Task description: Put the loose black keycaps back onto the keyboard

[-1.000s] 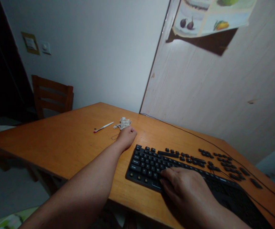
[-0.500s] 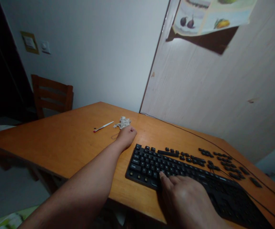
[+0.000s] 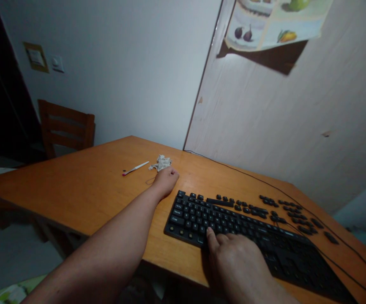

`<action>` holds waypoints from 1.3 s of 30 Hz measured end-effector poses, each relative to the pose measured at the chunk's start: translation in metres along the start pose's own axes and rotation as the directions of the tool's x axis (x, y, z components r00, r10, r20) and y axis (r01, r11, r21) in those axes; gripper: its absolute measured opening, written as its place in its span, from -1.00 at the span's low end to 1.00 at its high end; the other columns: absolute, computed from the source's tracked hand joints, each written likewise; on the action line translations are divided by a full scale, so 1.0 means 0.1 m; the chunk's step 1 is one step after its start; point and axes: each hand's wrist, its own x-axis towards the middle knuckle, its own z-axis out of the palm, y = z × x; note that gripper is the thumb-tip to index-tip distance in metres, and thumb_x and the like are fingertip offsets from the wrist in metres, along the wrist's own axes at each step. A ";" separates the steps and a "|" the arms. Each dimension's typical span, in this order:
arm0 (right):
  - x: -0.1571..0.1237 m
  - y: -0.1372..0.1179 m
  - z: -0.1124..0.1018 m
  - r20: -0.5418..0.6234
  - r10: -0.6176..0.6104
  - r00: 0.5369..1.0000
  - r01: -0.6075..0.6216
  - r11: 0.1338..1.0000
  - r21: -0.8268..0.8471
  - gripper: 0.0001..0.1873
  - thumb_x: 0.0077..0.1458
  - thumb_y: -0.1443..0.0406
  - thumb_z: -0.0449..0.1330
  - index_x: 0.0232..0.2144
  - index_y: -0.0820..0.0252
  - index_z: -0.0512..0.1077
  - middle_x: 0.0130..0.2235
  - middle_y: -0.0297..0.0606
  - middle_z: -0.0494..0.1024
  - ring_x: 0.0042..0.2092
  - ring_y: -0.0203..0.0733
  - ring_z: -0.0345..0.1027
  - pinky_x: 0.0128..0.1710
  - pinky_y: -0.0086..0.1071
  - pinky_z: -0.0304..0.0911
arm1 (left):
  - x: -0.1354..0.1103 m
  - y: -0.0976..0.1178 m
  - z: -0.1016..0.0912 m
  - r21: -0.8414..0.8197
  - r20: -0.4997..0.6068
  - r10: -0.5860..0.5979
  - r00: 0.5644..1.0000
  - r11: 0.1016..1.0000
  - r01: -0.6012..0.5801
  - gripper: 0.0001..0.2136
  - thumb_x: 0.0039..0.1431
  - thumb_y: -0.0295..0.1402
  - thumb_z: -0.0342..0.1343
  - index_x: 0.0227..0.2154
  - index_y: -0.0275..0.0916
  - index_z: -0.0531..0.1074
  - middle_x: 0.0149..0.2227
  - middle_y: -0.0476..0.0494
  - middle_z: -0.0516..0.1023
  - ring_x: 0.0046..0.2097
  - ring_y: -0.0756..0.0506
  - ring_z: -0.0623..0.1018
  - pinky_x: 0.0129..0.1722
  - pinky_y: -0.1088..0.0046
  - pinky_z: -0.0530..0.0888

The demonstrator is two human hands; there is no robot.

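A black keyboard [image 3: 183, 215] lies at the near edge of the wooden table. Several key positions in its bottom left row are bare, without caps. My right hand [image 3: 238, 257] rests over its front edge, one digit pressed onto a key in the lower rows and the other fingers curled against the keys, their tips hidden. My left hand [image 3: 166, 180] is a loose fist on the table beyond the keyboard's left corner; whatever may be inside it is hidden. Just behind that fist sits a crumpled greyish cloth or tissue [image 3: 162, 162].
Loose black keycaps [image 3: 300, 217] lie in groups behind the keyboard, with a long spacebar [image 3: 220, 202] against its back edge. A white stick-like tool [image 3: 137, 168] with a red end lies left of the crumpled piece. A cable [image 3: 233, 167] runs along the wall side. A wooden chair [image 3: 65, 126] stands beyond.
The view has shifted slightly, so everything sits a little further left. Both hands keep nearly the same places, the right still pressing on the keyboard and the left still in a fist.
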 end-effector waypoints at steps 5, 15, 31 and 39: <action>-0.01 0.03 0.03 0.008 0.024 1.000 -0.024 0.999 0.029 -0.47 -0.04 0.52 0.14 0.03 0.35 0.49 -0.38 -0.17 0.62 -0.40 -0.12 0.50 -0.44 -0.34 0.31 | 0.02 -0.02 0.01 -0.005 0.004 -0.005 1.000 1.000 0.005 -0.87 0.02 -0.33 0.04 -0.53 -0.25 0.41 -0.57 0.00 0.41 -0.46 -0.02 0.36 -0.48 0.49 0.16; -0.23 0.21 0.10 -0.181 0.110 0.977 -0.055 0.958 0.282 -0.61 0.13 0.35 0.04 -0.03 0.14 0.51 -0.41 -0.28 0.57 -0.42 -0.19 0.45 -0.41 -0.36 0.23 | -0.01 0.03 0.00 -0.017 -0.010 -0.012 1.000 1.000 0.012 -0.87 0.02 -0.32 0.04 -0.53 -0.25 0.39 -0.57 0.01 0.41 -0.46 -0.01 0.35 -0.47 0.49 0.18; -0.27 1.23 -0.05 -0.221 0.526 0.821 -0.214 0.643 0.735 -0.67 0.22 0.16 0.07 -0.10 0.07 0.56 -0.11 -0.25 0.63 -0.08 -0.11 0.49 -0.03 -0.26 0.32 | 0.04 -0.12 -0.03 -0.105 0.033 0.023 0.999 0.994 -0.020 -0.81 -0.01 -0.22 0.07 -0.52 -0.25 0.34 -0.55 0.01 0.40 -0.47 0.00 0.36 -0.47 0.52 0.23; -0.66 2.52 0.41 -0.134 0.984 0.120 -0.298 0.165 0.940 -0.55 0.06 0.02 0.15 -0.28 0.31 0.56 -0.61 -0.39 0.26 -0.61 -0.31 0.05 -0.61 -0.37 0.00 | 0.08 -0.14 -0.07 -0.078 0.067 0.031 0.997 0.997 -0.025 -0.78 0.00 -0.18 0.08 -0.47 -0.25 0.35 -0.55 0.03 0.40 -0.49 0.01 0.35 -0.47 0.52 0.25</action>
